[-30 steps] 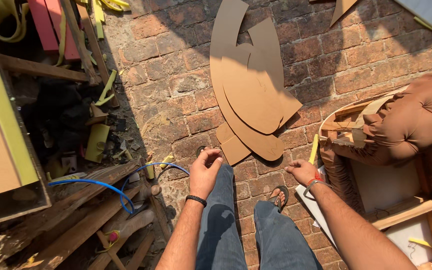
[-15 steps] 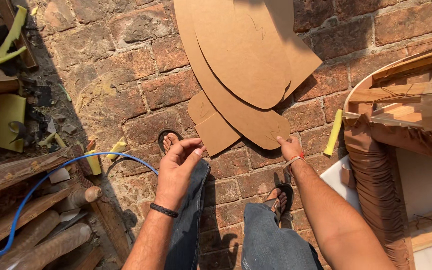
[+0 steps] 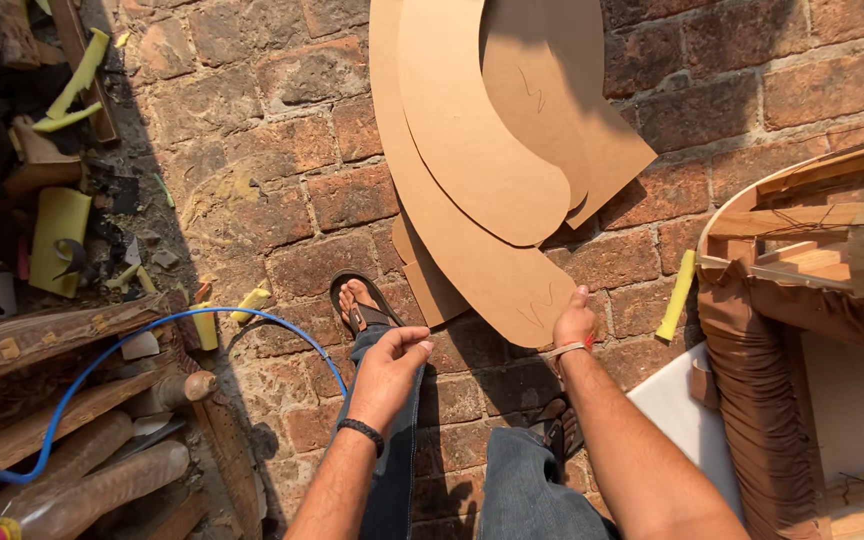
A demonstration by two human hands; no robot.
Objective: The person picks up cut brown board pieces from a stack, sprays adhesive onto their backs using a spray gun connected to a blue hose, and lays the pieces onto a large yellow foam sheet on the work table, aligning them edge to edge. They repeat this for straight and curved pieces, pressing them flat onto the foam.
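A stack of curved brown cardboard templates [image 3: 482, 150] lies on the brick floor [image 3: 272, 180] ahead of me. My right hand [image 3: 574, 322] pinches the near rounded end of the longest template. My left hand [image 3: 390, 368], with a black band at the wrist, hovers over my left knee with fingers loosely curled and nothing in it. It is a short way from the smaller cardboard piece [image 3: 430, 285] that pokes out under the stack. My left foot in a sandal [image 3: 357, 303] stands beside that piece.
A wooden sofa frame with brown fabric [image 3: 802, 300] stands at the right, with a white sheet [image 3: 682, 415] by its base. A yellow foam strip [image 3: 677, 295] lies near it. Timber [image 3: 42, 340], turned wooden legs [image 3: 102, 475], a blue hose [image 3: 152, 335] and foam scraps [image 3: 57, 225] crowd the left.
The view has dropped closer to the floor. My right hand has reached forward onto the end of the long template, and my left hand has drawn back from the floor toward my knee.
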